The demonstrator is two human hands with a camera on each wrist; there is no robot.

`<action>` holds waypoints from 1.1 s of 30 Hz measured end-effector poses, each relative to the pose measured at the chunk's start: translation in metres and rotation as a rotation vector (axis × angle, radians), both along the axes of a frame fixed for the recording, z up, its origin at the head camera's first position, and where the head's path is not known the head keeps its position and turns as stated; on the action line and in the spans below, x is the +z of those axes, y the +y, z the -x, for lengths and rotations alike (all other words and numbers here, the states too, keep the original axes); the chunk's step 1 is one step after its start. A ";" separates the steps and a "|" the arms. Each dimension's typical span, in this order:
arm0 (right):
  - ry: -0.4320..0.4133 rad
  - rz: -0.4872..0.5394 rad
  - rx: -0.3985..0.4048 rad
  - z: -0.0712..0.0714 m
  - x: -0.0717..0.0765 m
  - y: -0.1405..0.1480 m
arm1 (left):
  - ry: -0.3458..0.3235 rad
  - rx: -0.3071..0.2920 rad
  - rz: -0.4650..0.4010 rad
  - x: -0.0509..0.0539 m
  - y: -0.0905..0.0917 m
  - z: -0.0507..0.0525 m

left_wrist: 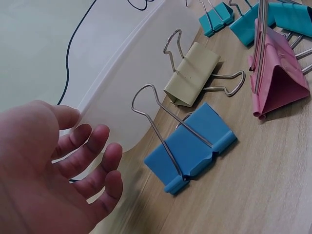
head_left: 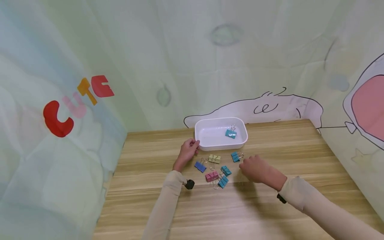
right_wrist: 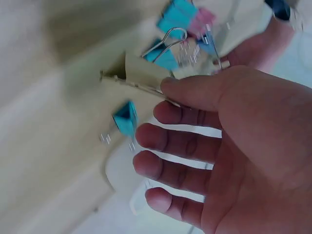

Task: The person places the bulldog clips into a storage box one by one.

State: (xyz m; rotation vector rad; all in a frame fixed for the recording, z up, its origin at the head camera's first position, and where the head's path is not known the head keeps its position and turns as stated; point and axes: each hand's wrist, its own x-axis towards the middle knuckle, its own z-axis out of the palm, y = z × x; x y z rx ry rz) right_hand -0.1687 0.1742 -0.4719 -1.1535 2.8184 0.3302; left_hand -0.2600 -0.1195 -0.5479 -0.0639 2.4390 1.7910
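My left hand [head_left: 188,151] is at the near left corner of a white tray [head_left: 220,147], pinching its rim between thumb and curled fingers. In the right wrist view, a cream binder clip [right_wrist: 146,73] is pinched between the thumb and index finger of my right hand [head_left: 256,169], the other fingers spread apart. That clip is hidden in the head view. A teal binder clip [head_left: 231,133] lies inside the tray. On the table in front are a blue binder clip [left_wrist: 195,144], another cream clip [left_wrist: 192,73], a pink clip [head_left: 211,176] and several teal clips [head_left: 223,181].
The wooden table [head_left: 144,156] meets a printed curtain [head_left: 150,66] along its back edge, right behind the tray. One teal clip [head_left: 235,157] lies between the tray and my right hand. A dark band [head_left: 189,184] sits at my left wrist.
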 end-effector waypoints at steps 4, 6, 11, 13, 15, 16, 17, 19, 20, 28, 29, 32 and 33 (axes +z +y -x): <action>0.009 0.019 -0.030 0.018 0.022 0.001 | 0.005 -0.001 -0.002 0.000 0.000 0.000; 0.043 0.025 -0.028 0.026 0.033 -0.001 | 0.000 -0.002 -0.003 0.000 0.000 0.000; 0.072 -0.001 -0.026 0.046 0.057 -0.010 | -0.015 -0.005 -0.002 0.000 -0.001 0.001; 0.052 -0.008 -0.030 0.053 0.065 -0.015 | -0.011 -0.006 -0.002 0.000 0.000 0.001; 0.026 -0.007 -0.040 0.060 0.072 -0.021 | -0.009 -0.007 -0.001 0.000 0.000 0.001; 0.020 -0.008 -0.043 0.064 0.075 -0.025 | -0.009 -0.008 -0.001 0.000 0.000 0.001; 0.013 -0.012 -0.048 0.067 0.078 -0.028 | -0.009 -0.008 -0.001 -0.001 -0.001 0.001; 0.014 -0.018 -0.059 0.073 0.084 -0.034 | -0.011 -0.009 0.000 -0.001 -0.001 0.001; 0.021 -0.023 -0.061 0.076 0.086 -0.037 | -0.012 -0.009 0.001 -0.001 -0.001 0.001; 0.004 -0.062 -0.084 0.096 0.102 -0.055 | -0.009 -0.003 0.013 0.000 0.000 0.002; -0.010 -0.065 -0.091 0.098 0.104 -0.056 | -0.010 -0.002 0.014 0.000 0.000 0.002; -0.044 -0.070 -0.122 0.105 0.107 -0.060 | -0.015 0.002 0.020 0.001 0.000 0.002; -0.051 -0.070 -0.131 0.107 0.108 -0.060 | -0.015 0.002 0.022 0.001 0.000 0.002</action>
